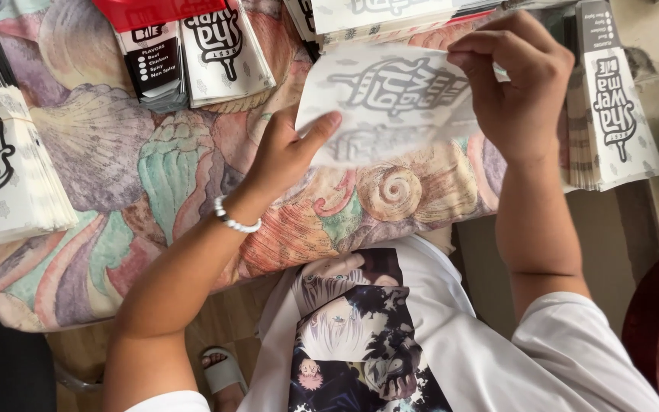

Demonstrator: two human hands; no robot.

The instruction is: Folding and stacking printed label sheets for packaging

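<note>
At the left edge a stack of flat white paper sleeves lies cut off by the frame on the shell-patterned surface. In the upper middle, the left hand presses its thumb on one sleeve, seemingly to steady it. The right hand pinches its top edge; motion blur hides the print.

My fingers pinched a white paper sleeve printed with black lettering, over a cloth patterned with pastel seashells in peach, teal and lilac, beside my white bead bracelet.
</note>
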